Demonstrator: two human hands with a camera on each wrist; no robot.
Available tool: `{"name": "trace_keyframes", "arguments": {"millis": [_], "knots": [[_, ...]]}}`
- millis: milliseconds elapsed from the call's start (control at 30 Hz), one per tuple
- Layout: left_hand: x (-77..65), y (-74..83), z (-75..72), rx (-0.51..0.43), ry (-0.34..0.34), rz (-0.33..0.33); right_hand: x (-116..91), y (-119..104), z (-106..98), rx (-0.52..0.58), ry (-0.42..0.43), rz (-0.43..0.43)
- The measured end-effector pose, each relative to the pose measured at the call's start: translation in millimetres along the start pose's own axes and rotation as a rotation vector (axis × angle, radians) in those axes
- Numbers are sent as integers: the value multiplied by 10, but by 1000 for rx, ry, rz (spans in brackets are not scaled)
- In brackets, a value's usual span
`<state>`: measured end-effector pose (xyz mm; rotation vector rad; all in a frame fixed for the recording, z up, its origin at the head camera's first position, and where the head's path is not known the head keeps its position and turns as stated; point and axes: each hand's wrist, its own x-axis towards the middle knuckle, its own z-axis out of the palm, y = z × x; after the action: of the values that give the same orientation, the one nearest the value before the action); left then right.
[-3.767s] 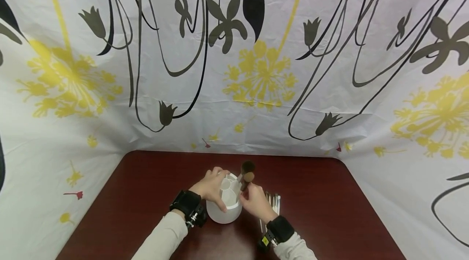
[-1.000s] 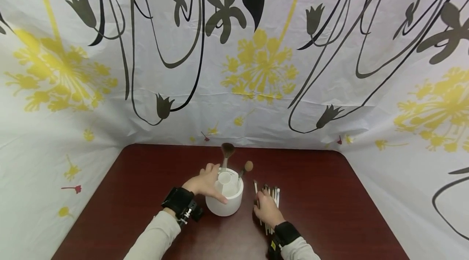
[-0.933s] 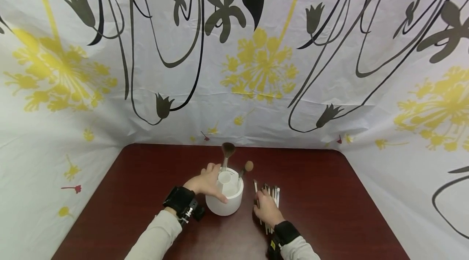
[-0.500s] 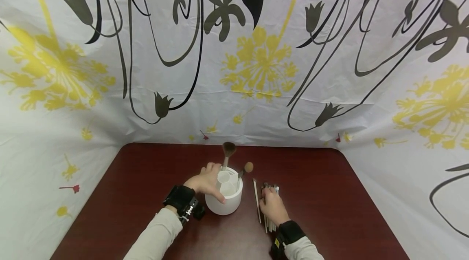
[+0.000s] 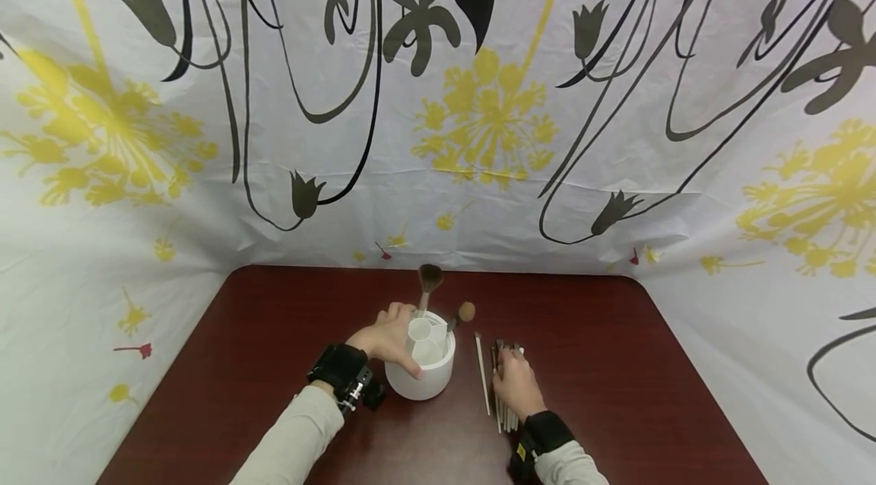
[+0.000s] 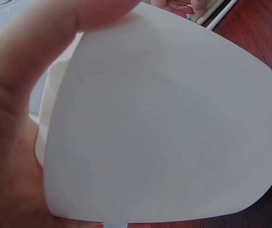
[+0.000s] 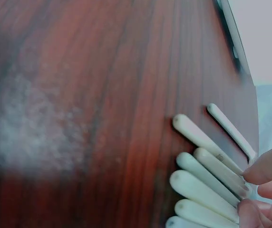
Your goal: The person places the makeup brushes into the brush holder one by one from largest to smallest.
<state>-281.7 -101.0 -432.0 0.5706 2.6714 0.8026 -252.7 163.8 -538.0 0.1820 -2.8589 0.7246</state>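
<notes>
My left hand [image 5: 388, 337] grips a white round brush holder [image 5: 420, 385] with inner compartments, thumb over the near rim and fingers at the far side. Its smooth wall [image 6: 164, 118] fills the left wrist view. A wide dark makeup brush [image 5: 430, 280] stands in the back of the holder, and a smaller tan-tipped brush [image 5: 466, 312] leans at its right. Right of the holder, my right hand [image 5: 518, 385] is over several makeup brushes [image 5: 505, 418] lying side by side. In the right wrist view its thumb and finger pinch one pale handle [image 7: 221, 171] among the others.
One slim brush [image 5: 482, 375] lies apart, between the holder and the group. The dark red table [image 5: 294, 333] has rounded far corners. A white flower-printed cloth [image 5: 369, 219] hangs behind it.
From the holder's right side, my right hand has gone to the lying brushes, then shifted right, uncovering the leftmost one. The wide brush now stands at the holder's back. My left hand stays on the holder.
</notes>
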Motion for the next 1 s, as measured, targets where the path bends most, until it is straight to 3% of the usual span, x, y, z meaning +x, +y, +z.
{"name": "trace_keyframes", "arguments": {"millis": [267,500,1000], "knots": [[2,9,-3,-6,10,-1,30,26,-26,-17,1,2],[-8,10,12,7,-1,-4,27,33,-61,-6,-40,72],[5,2,-7,19,-7,1,85,2,-28,-139,12,36]]}}
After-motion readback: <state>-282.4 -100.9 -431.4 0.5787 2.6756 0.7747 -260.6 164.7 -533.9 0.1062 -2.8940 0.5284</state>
